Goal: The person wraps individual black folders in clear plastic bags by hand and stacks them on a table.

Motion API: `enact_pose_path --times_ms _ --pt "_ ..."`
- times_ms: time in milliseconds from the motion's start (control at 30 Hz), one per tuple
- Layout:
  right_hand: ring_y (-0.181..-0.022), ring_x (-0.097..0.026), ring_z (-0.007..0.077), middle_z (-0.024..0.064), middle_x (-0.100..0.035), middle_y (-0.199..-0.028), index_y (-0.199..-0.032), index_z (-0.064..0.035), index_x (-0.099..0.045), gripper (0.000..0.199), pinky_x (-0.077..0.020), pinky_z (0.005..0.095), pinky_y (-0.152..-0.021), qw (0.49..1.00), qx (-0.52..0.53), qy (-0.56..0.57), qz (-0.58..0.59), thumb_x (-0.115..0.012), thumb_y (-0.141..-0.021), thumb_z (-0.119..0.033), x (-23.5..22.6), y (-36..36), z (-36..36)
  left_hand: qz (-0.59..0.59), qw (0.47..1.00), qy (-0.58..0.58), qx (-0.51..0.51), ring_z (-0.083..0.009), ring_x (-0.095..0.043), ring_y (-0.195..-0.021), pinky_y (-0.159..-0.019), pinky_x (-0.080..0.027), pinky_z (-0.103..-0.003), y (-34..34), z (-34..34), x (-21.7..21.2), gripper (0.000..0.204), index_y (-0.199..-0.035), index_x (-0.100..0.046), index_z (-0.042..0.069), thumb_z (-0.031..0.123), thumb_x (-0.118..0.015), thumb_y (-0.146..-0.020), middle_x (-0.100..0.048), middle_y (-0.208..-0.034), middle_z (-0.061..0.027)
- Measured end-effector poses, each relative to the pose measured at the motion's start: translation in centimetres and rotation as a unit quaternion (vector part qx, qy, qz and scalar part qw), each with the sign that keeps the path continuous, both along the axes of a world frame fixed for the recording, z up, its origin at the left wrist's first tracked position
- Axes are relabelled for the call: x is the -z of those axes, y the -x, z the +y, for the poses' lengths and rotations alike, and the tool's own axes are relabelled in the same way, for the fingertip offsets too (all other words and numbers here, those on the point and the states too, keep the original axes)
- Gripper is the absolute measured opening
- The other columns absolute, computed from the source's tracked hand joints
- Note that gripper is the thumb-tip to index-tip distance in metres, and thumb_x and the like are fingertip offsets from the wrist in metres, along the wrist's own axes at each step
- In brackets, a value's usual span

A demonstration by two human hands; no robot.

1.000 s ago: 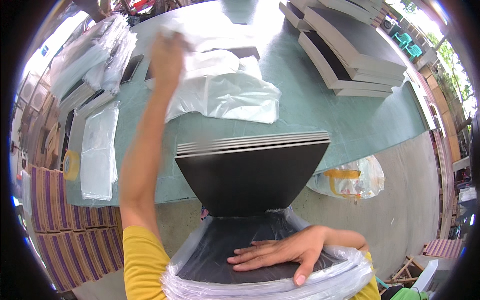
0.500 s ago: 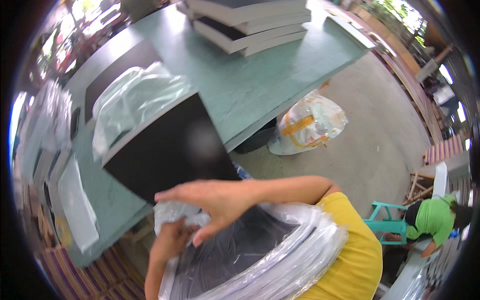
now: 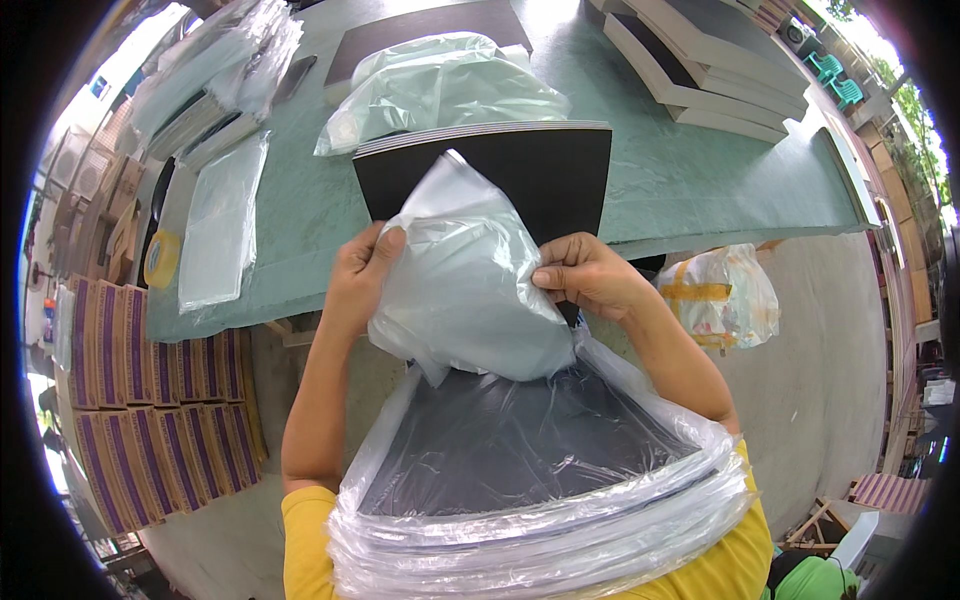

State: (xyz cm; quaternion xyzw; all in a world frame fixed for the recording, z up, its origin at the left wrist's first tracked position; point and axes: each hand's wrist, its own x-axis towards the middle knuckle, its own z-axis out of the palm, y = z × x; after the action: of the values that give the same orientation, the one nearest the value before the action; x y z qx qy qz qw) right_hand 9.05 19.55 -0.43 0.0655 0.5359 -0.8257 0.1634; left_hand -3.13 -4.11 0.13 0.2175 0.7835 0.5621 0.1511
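Observation:
Between my hands is a translucent whitish plastic bag (image 3: 470, 280), its upper corner pointing up. My left hand (image 3: 362, 275) pinches its left edge with thumb and fingers. On the other edge, my right hand (image 3: 590, 275) is closed in a pinch. Behind the bag, a stack of black boards (image 3: 560, 175) with pale edges sticks out over the table's near edge; the bag hides part of it. Against my body, below the bag, rests a pile of black boards wrapped in clear plastic (image 3: 530, 440).
On the green table (image 3: 700, 190) lie a crumpled plastic bag (image 3: 450, 85), stacked thick black-and-white slabs (image 3: 710, 75), flat clear bags (image 3: 225, 220) and a tape roll (image 3: 162, 258). Striped cartons (image 3: 160, 400) stand at left. A taped white sack (image 3: 720, 295) sits on the floor at right.
My view has turned right-side level toward the table. My hands have moved apart and up, and the whitish bag, bunched low before, is now raised and spread between them.

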Motion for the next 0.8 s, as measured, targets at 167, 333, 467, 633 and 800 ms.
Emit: enact_pose_path --times_ms 167,333,467,633,800 --pt "-0.059 -0.05 0.0066 0.0031 -0.058 -0.07 -0.079 -0.0008 -0.06 0.016 -0.0404 0.0195 -0.054 0.999 0.035 -0.018 -0.021 -0.067 -0.073 -0.014 0.1 0.3 -0.2 0.206 0.976 0.035 -0.053 -0.0104 -0.052 -0.067 -0.059 -0.042 -0.025 -3.4 0.6 -1.6 0.034 -0.106 -0.052 0.004 0.011 -0.063 -0.075 -0.056 -0.072 -0.007" --pt "-0.057 -0.049 0.0072 0.0011 -0.055 -0.065 -0.077 -0.0022 -0.057 0.028 -0.0387 0.0195 -0.051 0.997 0.078 -0.005 0.018 -0.067 -0.074 -0.028 3.5 1.5 -3.3 -0.055 0.988 -0.051 0.136 -0.006 -0.049 -0.056 -0.047 -0.038 -0.02 -5.6 4.9 -0.7 0.052 -0.118 -0.043 0.006 0.003 -0.065 -0.071 -0.053 -0.07 -0.0029" --pt "-0.052 -0.045 0.0037 -0.0007 -0.054 -0.064 -0.082 -0.0021 -0.057 0.028 -0.0353 0.0206 -0.045 0.984 0.14 0.104 -0.019 -0.062 -0.079 -0.03 2.4 1.0 -1.3 -0.114 0.983 -0.054 0.134 -0.0046 -0.045 -0.056 -0.048 -0.036 -0.019 -4.5 3.9 -0.7 0.052 -0.119 -0.043 0.005 0.002 -0.064 -0.071 -0.052 -0.072 -0.0021" --pt "-0.058 -0.052 0.0078 0.0003 -0.056 -0.071 -0.082 -0.0042 -0.056 0.017 -0.0426 0.0206 -0.052 0.997 0.057 0.006 0.046 -0.056 -0.083 -0.022 2.4 1.3 -1.6 0.003 0.982 -0.055 0.183 -0.0037 -0.048 -0.058 -0.048 -0.038 -0.017 -4.7 4.8 0.1 0.037 -0.11 -0.053 0.003 0.0 -0.06 -0.074 -0.056 -0.084 -0.0023" --pt "-0.073 -0.057 0.0136 0.0071 -0.058 -0.083 -0.09 -0.0007 -0.052 0.014 -0.0494 0.0267 -0.063 0.934 0.185 0.292 0.095 -0.051 -0.085 -0.014 2.2 0.0 1.7 0.096 0.995 0.012 -0.006 -0.0105 -0.051 -0.067 -0.059 -0.041 -0.023 -0.7 -4.9 7.1 0.027 -0.086 -0.063 -0.001 -0.007 -0.046 -0.066 -0.052 -0.079 -0.0044"
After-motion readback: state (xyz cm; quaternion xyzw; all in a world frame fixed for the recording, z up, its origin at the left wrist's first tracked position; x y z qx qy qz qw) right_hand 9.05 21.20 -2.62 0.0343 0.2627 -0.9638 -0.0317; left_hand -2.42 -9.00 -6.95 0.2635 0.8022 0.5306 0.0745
